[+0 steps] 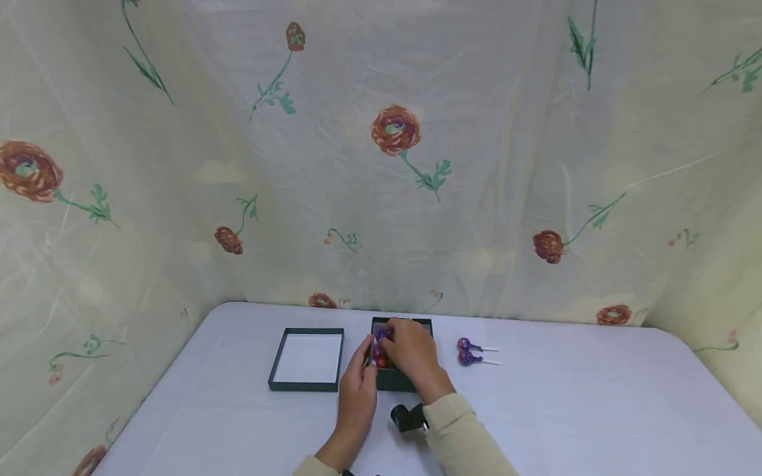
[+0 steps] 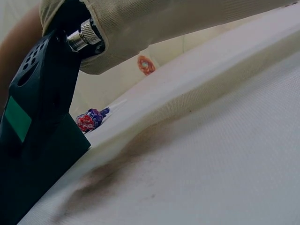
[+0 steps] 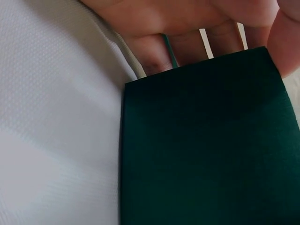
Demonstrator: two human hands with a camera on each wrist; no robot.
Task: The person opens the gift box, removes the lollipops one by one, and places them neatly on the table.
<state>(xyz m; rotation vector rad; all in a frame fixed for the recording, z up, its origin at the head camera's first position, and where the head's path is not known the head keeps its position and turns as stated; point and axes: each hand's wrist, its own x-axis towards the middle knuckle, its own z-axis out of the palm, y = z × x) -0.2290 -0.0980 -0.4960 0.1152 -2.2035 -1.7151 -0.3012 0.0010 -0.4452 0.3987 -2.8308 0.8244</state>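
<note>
The dark green box [image 1: 397, 379] stands on the table with its top off. Wrapped lollipops show inside it, a red one [image 1: 382, 361] among them. My left hand [image 1: 357, 390] lies along the box's left wall, its fingers fairly straight against the side and its thumb at the near corner. My right hand [image 1: 412, 349] reaches down into the box from above. Its thumb and forefinger pinch a purple-wrapped lollipop [image 1: 381, 335]; the stick is hidden. The right wrist view shows the box wall [image 3: 201, 150] with left-hand fingers [image 3: 187, 47] beyond it.
Left of the box lies a dark green frame-edged lid [image 1: 305, 387], white inside. To the right are two lollipops, an upper one [image 1: 464, 344] and a lower one [image 1: 467, 357], sticks pointing right. Floral curtains [image 1: 476, 198] hang behind the white table [image 1: 565, 396]. A black camera [image 1: 407, 418] hangs under my right wrist.
</note>
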